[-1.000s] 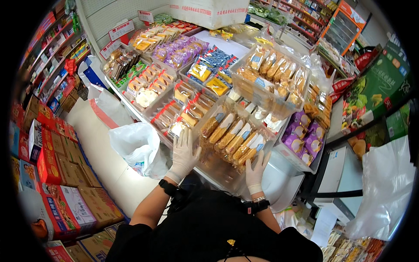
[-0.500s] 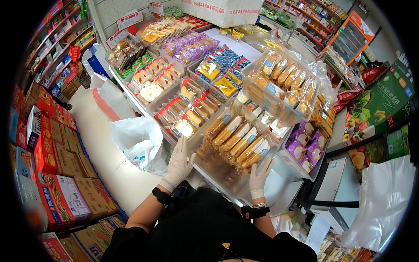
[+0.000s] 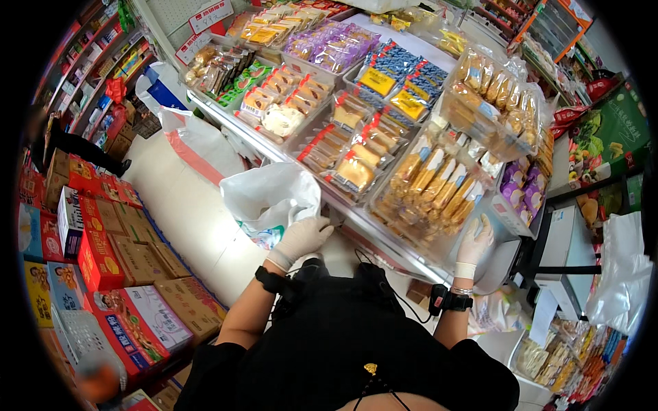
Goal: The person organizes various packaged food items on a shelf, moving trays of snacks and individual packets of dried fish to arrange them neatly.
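My left hand, in a pale glove, is in front of the display, over the near rim of a white plastic bag. Its fingers bend inward with the tips hidden, so I cannot tell whether it grips anything. My right hand, gloved too, has its fingers stretched out along the right side of a clear plastic bin. That bin holds wrapped long pastries. A second clear bin of wrapped pastries sits partly over its far right corner.
Left of the pastry bin are a bin of wrapped bread slices and one of wrapped cakes. Blue and yellow packets lie behind. Purple packets stand at right. Stacked cartons line the left; a person's dark-clothed leg shows behind.
My left hand has left the pastry bin's near left edge and moved down and left to the white bag, its fingers now bent. My right hand stays by the bin. The view has shifted leftward.
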Available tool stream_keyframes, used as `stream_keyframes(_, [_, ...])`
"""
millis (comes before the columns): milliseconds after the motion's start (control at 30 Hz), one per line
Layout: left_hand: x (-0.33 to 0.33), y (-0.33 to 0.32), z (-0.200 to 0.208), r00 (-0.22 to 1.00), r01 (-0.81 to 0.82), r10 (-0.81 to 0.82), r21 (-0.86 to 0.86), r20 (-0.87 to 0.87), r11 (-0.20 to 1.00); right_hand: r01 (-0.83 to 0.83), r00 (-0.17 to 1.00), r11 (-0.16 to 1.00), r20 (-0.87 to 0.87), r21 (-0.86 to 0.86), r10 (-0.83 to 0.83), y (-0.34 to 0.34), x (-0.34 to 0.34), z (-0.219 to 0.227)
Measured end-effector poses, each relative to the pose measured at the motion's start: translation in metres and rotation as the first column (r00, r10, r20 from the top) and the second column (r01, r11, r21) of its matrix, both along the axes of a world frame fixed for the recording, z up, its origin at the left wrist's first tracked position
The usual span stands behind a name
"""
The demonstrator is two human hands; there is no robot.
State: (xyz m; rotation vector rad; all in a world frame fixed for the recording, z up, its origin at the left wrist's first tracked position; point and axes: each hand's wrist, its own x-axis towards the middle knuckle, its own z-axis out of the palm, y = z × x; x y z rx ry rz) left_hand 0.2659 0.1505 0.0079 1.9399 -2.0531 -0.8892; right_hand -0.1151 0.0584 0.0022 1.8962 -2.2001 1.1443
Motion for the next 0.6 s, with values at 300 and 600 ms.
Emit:
stream_keyframes(300, [0.142,0.106,-0.130,0.950,0.008,0.290,0.935,-0.118,0.355,-0.058,0.919,0.998,0.388,-0.022,0.062,0.014,0.027,0.009])
stream_keyframes(600, [0.076,0.062,-0.120,0.908,0.061,0.272,0.744,-0.318,0.666,-0.162,0.678,0.986,0.730,0.032,0.088,-0.062,-0.084,0.108])
